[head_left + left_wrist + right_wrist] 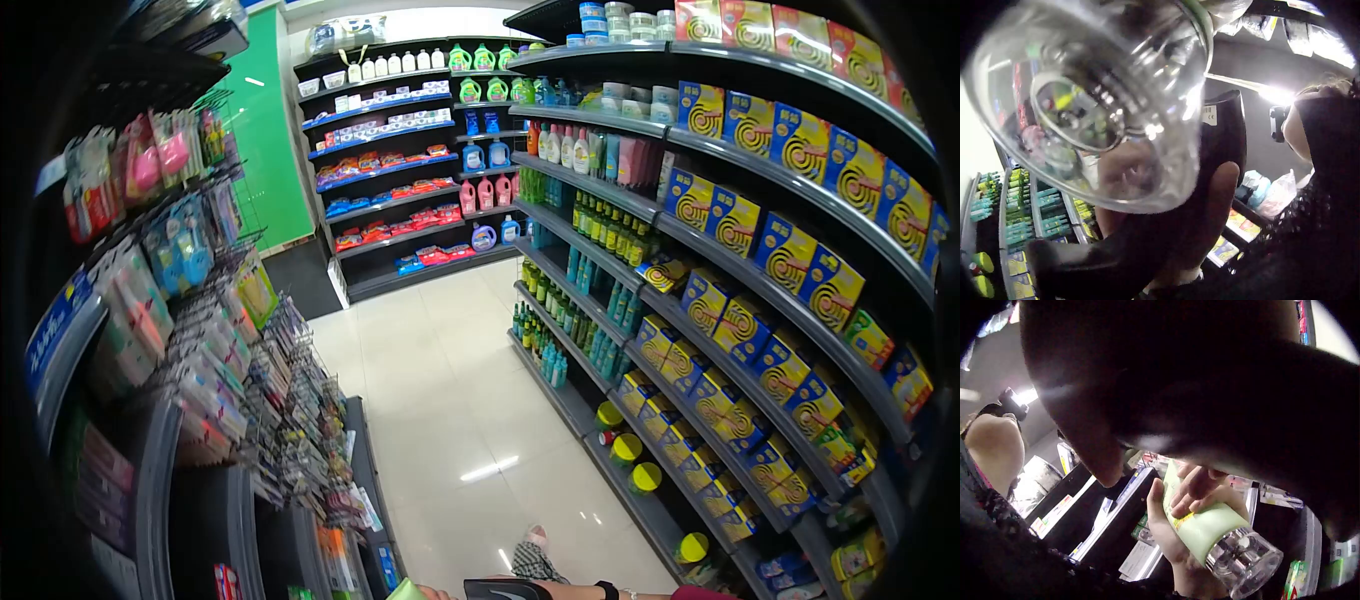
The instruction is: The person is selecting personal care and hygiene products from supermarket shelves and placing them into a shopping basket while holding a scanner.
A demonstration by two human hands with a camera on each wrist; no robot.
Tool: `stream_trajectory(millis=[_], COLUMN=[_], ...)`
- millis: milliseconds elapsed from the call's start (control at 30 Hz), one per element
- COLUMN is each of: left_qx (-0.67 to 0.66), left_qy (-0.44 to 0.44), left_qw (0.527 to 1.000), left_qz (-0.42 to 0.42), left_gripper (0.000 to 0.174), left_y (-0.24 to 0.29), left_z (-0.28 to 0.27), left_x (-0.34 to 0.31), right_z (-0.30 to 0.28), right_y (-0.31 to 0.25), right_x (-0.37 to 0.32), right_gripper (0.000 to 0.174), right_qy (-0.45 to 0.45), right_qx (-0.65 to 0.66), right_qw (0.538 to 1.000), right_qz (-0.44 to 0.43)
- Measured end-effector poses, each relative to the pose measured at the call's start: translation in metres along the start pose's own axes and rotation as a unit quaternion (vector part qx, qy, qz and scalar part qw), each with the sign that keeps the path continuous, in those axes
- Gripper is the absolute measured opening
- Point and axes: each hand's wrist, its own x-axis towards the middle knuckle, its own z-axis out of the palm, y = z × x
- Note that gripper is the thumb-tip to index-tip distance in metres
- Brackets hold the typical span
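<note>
A pale green tube (1207,528) with a clear cap (1244,562) is gripped by the left hand (1175,534), its thumb on one side and fingers across the front. In the left wrist view the cap (1166,125) looms large and hides part of what lies behind. The right hand (1210,212) grips a black object (1225,134) that bears a small white label; what it is I cannot tell. Low in the head view, the tube (408,590) is left of the black object (505,588). A black band circles the right wrist.
Shelves of blue and yellow boxes (780,250) and bottles line the right side. Hanging packets (210,370) fill the left rack. A pale tiled floor (440,380) runs between them to more shelves (400,180). One foot (537,540) shows below.
</note>
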Motion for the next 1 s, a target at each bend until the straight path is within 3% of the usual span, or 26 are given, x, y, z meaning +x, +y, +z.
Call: stream_trajectory(millis=[100, 167, 233, 300, 367, 433, 467, 500, 533, 600, 667, 700, 767, 867, 1000], left_qx=[0.188, 0.329, 0.501, 0.656, 0.739, 0.697, 0.742, 0.627, 0.604, 0.571, 0.568, 0.558, 0.496, 0.425, 0.417], left_qy=[0.029, 0.032, 0.002, -0.066, -0.144, -0.186, -0.253, -0.170, -0.198, -0.237, -0.385, -0.394, -0.449, -0.482, -0.461], left_qw=[0.981, 0.941, 0.859, 0.745, 0.652, 0.664, 0.621, 0.742, 0.752, 0.765, 0.711, 0.713, 0.687, 0.690, 0.661], left_qz=[-0.032, -0.069, -0.101, -0.103, -0.084, -0.196, 0.002, -0.167, -0.174, -0.177, -0.155, -0.160, -0.284, -0.333, -0.420], left_gripper=[0.043, 0.042, 0.041, 0.040, 0.039, 0.035, 0.035, 0.034, 0.027, 0.031, 0.028, 0.028, 0.027, 0.028, 0.033], left_y=[-0.009, -0.015, -0.026, -0.040, -0.055, -0.076, -0.100, -0.109, -0.117, -0.145, -0.170, -0.185, -0.213, -0.255, -0.279], left_z=[0.058, 0.083, 0.107, 0.119, 0.133, 0.175, 0.123, 0.148, 0.147, 0.131, 0.117, 0.111, 0.100, 0.088, 0.157], left_x=[0.129, 0.197, 0.265, 0.329, 0.365, 0.420, 0.433, 0.460, 0.480, 0.534, 0.586, 0.616, 0.677, 0.771, 0.905], right_z=[-0.098, -0.145, -0.203, -0.266, -0.282, -0.334, -0.356, -0.375, -0.388, -0.425, -0.460, -0.480, -0.520, -0.593, -0.692], right_y=[-0.018, -0.029, -0.034, -0.034, -0.037, -0.001, 0.017, 0.023, 0.004, -0.011, -0.004, -0.007, -0.013, 0.026, 0.006], right_x=[0.026, 0.031, 0.034, 0.041, 0.042, 0.043, 0.039, 0.037, 0.036, 0.038, 0.038, 0.038, 0.042, 0.052, 0.080], right_gripper=[0.073, 0.074, 0.075, 0.075, 0.077, 0.086, 0.089, 0.084, 0.083, 0.082, 0.077, 0.077, 0.075, 0.077, 0.076], right_qy=[-0.006, 0.047, 0.105, 0.165, 0.178, 0.172, 0.183, 0.202, 0.203, 0.214, 0.304, 0.316, 0.381, 0.436, 0.533], right_qx=[0.047, 0.013, -0.020, -0.057, -0.024, 0.147, 0.084, 0.046, 0.075, 0.091, 0.056, 0.053, -0.018, -0.003, -0.024], right_qw=[0.999, 0.998, 0.992, 0.980, 0.976, 0.960, 0.972, 0.977, 0.975, 0.972, 0.951, 0.947, 0.924, 0.898, 0.843], right_qz=[0.013, -0.027, -0.061, -0.093, -0.122, -0.166, -0.120, -0.057, -0.041, -0.022, -0.002, 0.004, -0.018, -0.057, -0.071])
